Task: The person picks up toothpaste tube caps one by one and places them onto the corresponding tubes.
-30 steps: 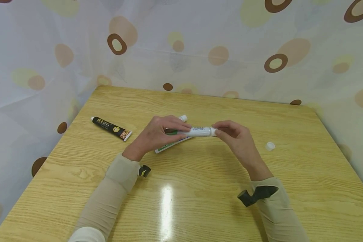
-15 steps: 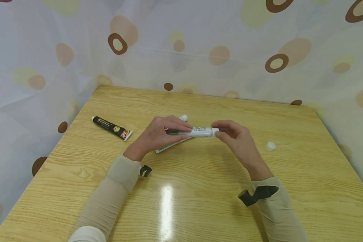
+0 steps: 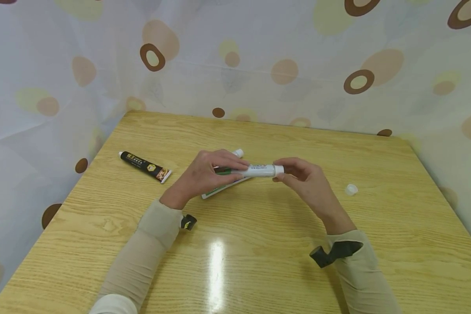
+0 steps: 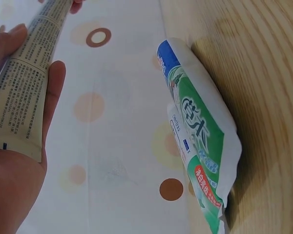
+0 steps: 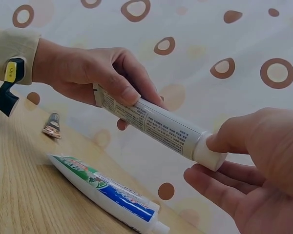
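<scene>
A white toothpaste tube (image 3: 262, 171) is held level above the table, its white cap (image 3: 280, 170) pointing right. My left hand (image 3: 204, 174) grips the tail half, thumb on the near side and fingers on the far side. Small print covers the tube's back, seen in the right wrist view. My right hand (image 5: 263, 165) pinches the cap, with the thumb (image 5: 229, 136) on one side and fingers below. Beneath the left hand, partly hidden by it, lies a green, blue and white toothpaste tube (image 4: 200, 117); a slimmer green and white tube (image 4: 200, 180) shows against its side.
A black toothpaste tube (image 3: 145, 166) lies at the left of the wooden table (image 3: 259, 261). To the right of my right hand a small loose white cap (image 3: 351, 189) rests on the tabletop. A spotted curtain (image 3: 259, 56) hangs behind the table.
My right thumb and fingers have shifted slightly left along the cap, uncovering more of its end. My left hand and the tube have hardly moved.
</scene>
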Demonstrator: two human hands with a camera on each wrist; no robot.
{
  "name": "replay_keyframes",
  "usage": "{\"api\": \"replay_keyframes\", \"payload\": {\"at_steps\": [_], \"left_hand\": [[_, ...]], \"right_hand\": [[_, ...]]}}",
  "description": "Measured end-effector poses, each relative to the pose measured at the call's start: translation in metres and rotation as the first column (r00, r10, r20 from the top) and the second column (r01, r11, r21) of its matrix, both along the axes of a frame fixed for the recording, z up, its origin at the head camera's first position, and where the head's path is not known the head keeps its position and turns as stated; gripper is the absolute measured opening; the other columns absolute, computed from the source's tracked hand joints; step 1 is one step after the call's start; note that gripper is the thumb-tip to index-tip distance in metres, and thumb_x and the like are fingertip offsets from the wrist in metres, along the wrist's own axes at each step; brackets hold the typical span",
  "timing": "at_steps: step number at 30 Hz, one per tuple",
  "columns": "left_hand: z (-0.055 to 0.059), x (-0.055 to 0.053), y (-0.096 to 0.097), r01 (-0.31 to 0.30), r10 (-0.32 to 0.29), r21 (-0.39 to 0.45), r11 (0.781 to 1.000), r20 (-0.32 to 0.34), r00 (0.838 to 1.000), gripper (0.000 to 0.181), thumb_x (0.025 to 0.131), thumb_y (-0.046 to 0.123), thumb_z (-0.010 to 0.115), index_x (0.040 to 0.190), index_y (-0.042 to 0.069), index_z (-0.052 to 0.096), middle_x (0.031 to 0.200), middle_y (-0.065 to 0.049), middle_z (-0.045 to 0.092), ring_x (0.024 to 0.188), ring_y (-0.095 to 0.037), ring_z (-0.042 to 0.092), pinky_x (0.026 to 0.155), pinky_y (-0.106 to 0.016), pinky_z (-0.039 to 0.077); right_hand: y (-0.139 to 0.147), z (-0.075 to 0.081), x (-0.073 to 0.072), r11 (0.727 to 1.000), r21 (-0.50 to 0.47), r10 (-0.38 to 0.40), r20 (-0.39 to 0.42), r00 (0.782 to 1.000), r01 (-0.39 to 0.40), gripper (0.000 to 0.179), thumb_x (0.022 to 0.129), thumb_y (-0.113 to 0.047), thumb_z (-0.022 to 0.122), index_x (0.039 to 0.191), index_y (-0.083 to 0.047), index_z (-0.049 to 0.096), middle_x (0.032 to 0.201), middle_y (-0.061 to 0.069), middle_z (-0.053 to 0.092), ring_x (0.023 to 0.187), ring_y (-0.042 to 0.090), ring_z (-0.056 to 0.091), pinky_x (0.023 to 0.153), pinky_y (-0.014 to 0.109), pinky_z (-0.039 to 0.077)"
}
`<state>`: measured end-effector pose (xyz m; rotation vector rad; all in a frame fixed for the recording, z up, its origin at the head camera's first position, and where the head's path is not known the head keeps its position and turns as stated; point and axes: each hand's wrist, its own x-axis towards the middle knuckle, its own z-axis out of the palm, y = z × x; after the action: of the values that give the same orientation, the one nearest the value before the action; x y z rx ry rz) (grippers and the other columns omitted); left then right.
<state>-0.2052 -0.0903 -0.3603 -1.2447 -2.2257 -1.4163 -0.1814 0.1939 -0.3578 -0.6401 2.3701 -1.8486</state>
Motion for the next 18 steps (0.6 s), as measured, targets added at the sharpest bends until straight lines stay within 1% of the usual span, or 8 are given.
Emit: {"api": "replay_keyframes", "payload": {"at_steps": [4, 7, 11, 14, 18], "left_hand": [[-0.0003, 0.0004, 0.0012, -0.001, 0.001, 0.007, 1.0, 0.005, 1.0, 0.024, 0.082, 0.007, 0.08, 0.107, 0.01, 0.079, 0.111, -0.005, 0.076, 0.108, -0.015, 0.068, 0.088, -0.027, 0.057], [-0.0004, 0.0003, 0.0023, 0.007, -0.007, 0.005, 1.0, 0.006, 1.0, 0.024, 0.083, 0.008, 0.08, 0.107, 0.011, 0.079, 0.11, -0.004, 0.076, 0.107, -0.014, 0.068, 0.087, -0.027, 0.057], [-0.0009, 0.0002, 0.003, 0.016, -0.016, -0.004, 1.0, 0.008, 1.0, 0.024, 0.084, 0.009, 0.079, 0.107, 0.012, 0.079, 0.11, -0.002, 0.076, 0.106, -0.012, 0.068, 0.09, -0.027, 0.056], [-0.0006, 0.0003, 0.0029, 0.01, -0.01, -0.006, 1.0, 0.0, 1.0, 0.023, 0.084, 0.009, 0.079, 0.107, 0.011, 0.079, 0.11, -0.002, 0.076, 0.106, -0.012, 0.068, 0.092, -0.027, 0.055], [-0.0004, 0.0005, 0.0021, -0.002, 0.002, -0.003, 1.0, -0.017, 1.0, 0.023, 0.083, 0.007, 0.08, 0.106, 0.01, 0.079, 0.11, -0.003, 0.076, 0.106, -0.013, 0.069, 0.092, -0.027, 0.056]], "right_hand": [[-0.0003, -0.0004, -0.0005, 1.0, -0.001, -0.012, 0.001, 1.0, 0.012, 0.032, 0.1, -0.015, 0.059, 0.129, -0.001, 0.061, 0.123, 0.008, 0.063, 0.103, 0.018, 0.067, 0.091, 0.029, 0.056], [0.0002, -0.0001, -0.0005, 0.998, 0.029, -0.063, -0.014, 0.998, 0.064, 0.031, 0.1, -0.019, 0.06, 0.127, -0.003, 0.063, 0.123, 0.009, 0.064, 0.104, 0.014, 0.065, 0.091, 0.025, 0.055], [0.0008, 0.0009, 0.0004, 0.992, 0.048, -0.116, -0.013, 0.993, 0.116, 0.03, 0.099, -0.023, 0.062, 0.122, -0.005, 0.066, 0.122, 0.008, 0.066, 0.105, 0.011, 0.063, 0.091, 0.02, 0.052], [0.0004, 0.0015, 0.0008, 0.994, 0.028, -0.107, 0.005, 0.994, 0.106, 0.03, 0.099, -0.022, 0.063, 0.121, -0.003, 0.067, 0.119, 0.005, 0.067, 0.104, 0.011, 0.064, 0.091, 0.02, 0.053], [0.0005, 0.0018, 0.0017, 0.997, 0.024, -0.07, 0.017, 0.997, 0.07, 0.031, 0.097, -0.017, 0.065, 0.124, -0.002, 0.065, 0.119, 0.002, 0.067, 0.105, 0.012, 0.066, 0.091, 0.024, 0.055]]}}
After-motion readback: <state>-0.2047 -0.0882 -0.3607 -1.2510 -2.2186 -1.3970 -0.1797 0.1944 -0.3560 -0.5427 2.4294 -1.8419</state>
